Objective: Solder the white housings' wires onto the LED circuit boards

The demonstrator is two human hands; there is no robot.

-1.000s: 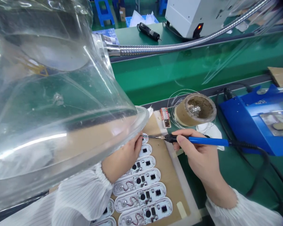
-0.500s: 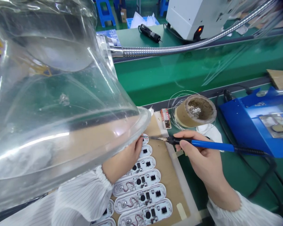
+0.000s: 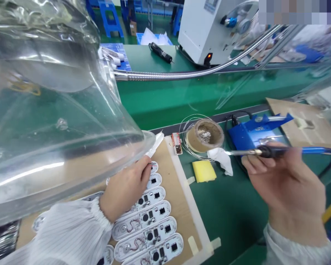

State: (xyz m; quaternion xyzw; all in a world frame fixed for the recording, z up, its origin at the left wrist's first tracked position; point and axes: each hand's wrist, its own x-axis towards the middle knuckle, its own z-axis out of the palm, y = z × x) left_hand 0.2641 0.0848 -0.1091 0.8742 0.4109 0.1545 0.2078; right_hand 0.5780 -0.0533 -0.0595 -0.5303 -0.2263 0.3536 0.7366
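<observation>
Circuit boards lay in a row on the brown work board, each already carrying red and black wires, so the soldering looked well along; the top board by your left hand was the one in work. That hand rested on the row, its fingers pinched on thin wires at the top board. Your right hand was held off to the side, fingers closed around the soldering iron, its tip over the white cloth near the yellow sponge.
</observation>
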